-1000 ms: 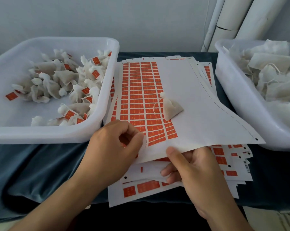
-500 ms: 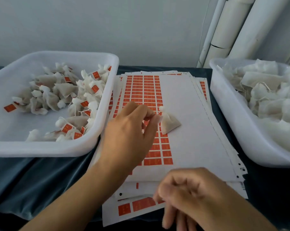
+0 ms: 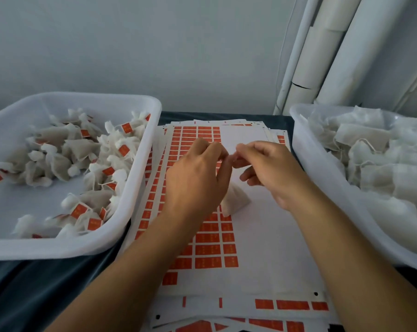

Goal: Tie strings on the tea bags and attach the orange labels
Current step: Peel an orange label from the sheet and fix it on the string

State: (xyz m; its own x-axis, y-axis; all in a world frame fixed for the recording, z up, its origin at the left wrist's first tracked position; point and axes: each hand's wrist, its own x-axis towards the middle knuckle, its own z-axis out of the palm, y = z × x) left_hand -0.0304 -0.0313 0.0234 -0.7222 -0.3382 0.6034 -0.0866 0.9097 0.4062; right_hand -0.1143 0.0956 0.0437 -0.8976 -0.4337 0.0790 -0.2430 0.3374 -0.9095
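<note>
Both hands' fingers (image 3: 223, 153) meet above the tea bag (image 3: 234, 202); what they pinch is unclear.

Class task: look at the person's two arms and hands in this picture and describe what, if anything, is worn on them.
Both forearms are bare up to the bottom edge of the picture; no sleeves show. The left hand and right hand wear no gloves, and no rings, watch or bracelet can be seen on the fingers or wrists.
</note>
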